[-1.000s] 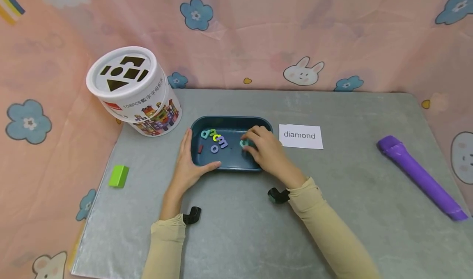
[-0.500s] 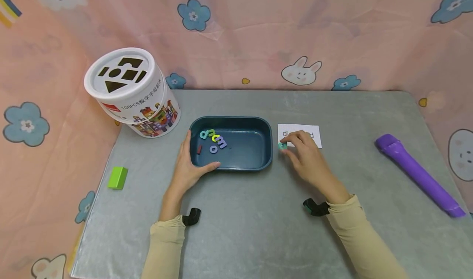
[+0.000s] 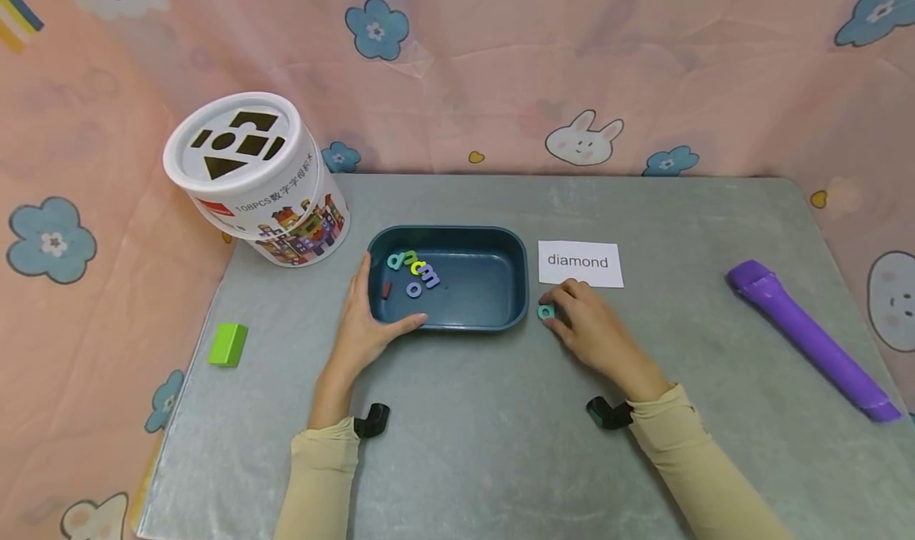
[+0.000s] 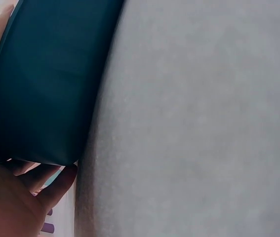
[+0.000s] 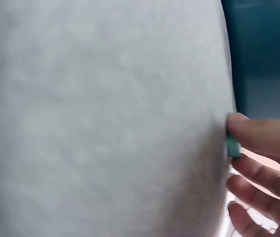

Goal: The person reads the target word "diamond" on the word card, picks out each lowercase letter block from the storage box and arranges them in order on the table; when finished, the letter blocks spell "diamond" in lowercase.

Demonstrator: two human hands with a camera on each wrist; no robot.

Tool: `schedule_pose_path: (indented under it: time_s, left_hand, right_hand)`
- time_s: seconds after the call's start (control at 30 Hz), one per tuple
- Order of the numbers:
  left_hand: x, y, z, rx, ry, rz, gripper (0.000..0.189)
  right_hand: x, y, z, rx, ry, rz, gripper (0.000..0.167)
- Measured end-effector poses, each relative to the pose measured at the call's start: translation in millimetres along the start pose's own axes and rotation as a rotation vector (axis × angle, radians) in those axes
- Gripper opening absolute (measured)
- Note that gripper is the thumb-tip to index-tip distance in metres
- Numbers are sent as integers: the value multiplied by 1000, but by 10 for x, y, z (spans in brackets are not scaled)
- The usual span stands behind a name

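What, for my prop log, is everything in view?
tray: 1, dark teal, table's middle
small pieces: 6, teal, green, yellow, red, two purple, inside tray
held piece: 1, teal, right of tray
card: 1, white, right of tray
lidded tub: 1, white, back left
block: 1, green, left
long object: 1, purple, right
table: 1, grey, beneath
backdrop: 1, pink, behind and left
wrist cameras: 2, black, at wrists
sleeves: 2, beige, forearms
left hand: 1, bare, touching tray
right hand: 1, bare, pinching held piece
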State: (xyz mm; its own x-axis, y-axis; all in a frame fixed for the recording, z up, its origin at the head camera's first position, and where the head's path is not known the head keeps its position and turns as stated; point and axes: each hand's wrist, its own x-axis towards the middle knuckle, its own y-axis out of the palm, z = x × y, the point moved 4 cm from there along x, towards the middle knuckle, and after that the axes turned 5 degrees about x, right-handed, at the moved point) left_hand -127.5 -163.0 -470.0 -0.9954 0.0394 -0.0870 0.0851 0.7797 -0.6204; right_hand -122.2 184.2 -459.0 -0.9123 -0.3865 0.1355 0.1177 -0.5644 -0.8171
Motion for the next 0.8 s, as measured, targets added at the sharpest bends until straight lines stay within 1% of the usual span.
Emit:
schedule_pose_path:
  time_s: [0.1,0.2,0.27,0.33,0.4,0.47,0.53,0.67,0.8]
  left_hand:
    - [-2,2,1,-2,5,-2,133]
    - [-2,2,1,-6,8,-4,133]
    - [-1,3,1,-7,9,-5,133]
    - [1,4,6,-7,9,-5,133]
    - [2,6,14,-3,8,-3,133]
    - [4,8,16,-4,8,-1,133]
    - [7,12,21,-5,7,1,132]
    - [10,10,15,-22,13,-5,133]
    - [22,3,24,-29,43,-16,140]
  right_hand:
    - [19,-42,34,6,5,-7,27]
    - [75,-144,128,29,-30,-73,30]
    - [131,-211,232,43,-63,-124,30]
    - [204,-236,358,59,-99,-157,30]
    - [284,-208,493,77,-122,-154,30]
    - [374,-128,622,94,-122,-117,32]
    - [476,-10,738,112,-112,-61,36]
    - [685,278,939,138,-70,85,49]
    - [893,566,1094,207,-69,210,58]
